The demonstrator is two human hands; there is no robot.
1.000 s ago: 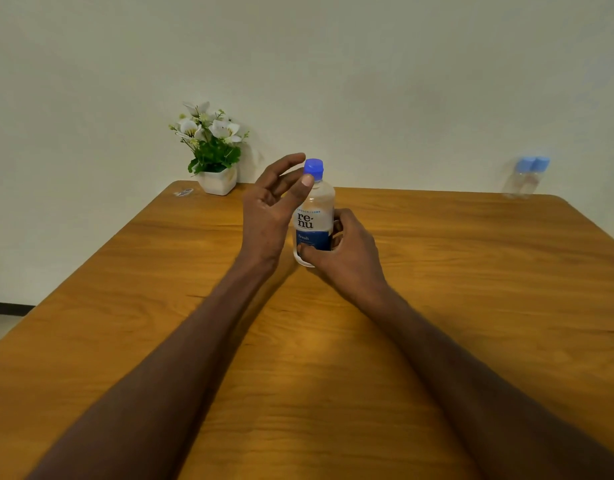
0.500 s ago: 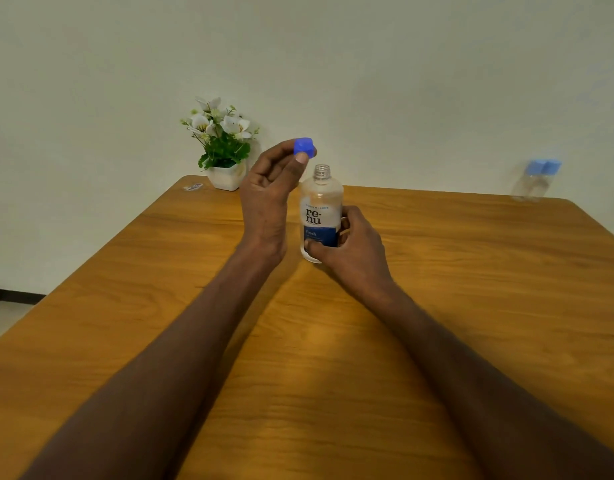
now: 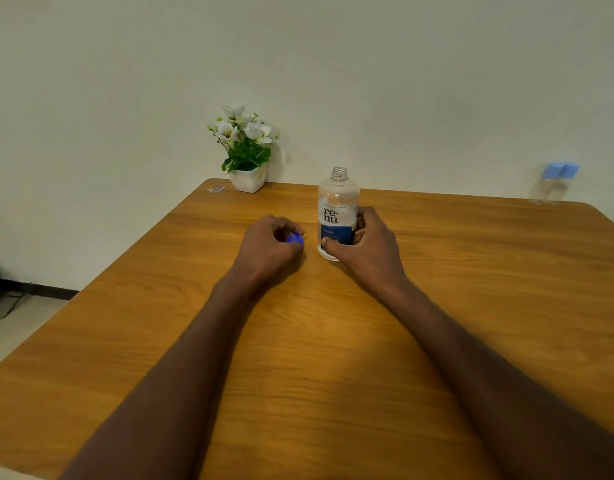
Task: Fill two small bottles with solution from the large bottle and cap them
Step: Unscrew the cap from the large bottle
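Blue plastic shows between the curled fingers of the left hand (image 3: 269, 245): the grip is closed on the large bottle's cap (image 3: 294, 238), held low at the counter (image 3: 333, 341), though whether the cap touches the wood cannot be told. Just to the right, the right hand (image 3: 366, 242) wraps around the lower half of the large bottle (image 3: 337, 213), thumb across the blue part of the label and fingers behind. The bottle stands upright on the counter with its threaded neck open; its clear body is too pale to show how much solution is inside. The two hands are close but apart, with a strip of bare wood between cap and bottle. At the far right corner, well apart from the hands, stand the two small bottles (image 3: 551, 183), clear, side by side and touching, each with a light blue cap on. At the far left edge sits a white pot of white flowers (image 3: 246, 150), with a small scrap (image 3: 216, 189) lying just left of it.
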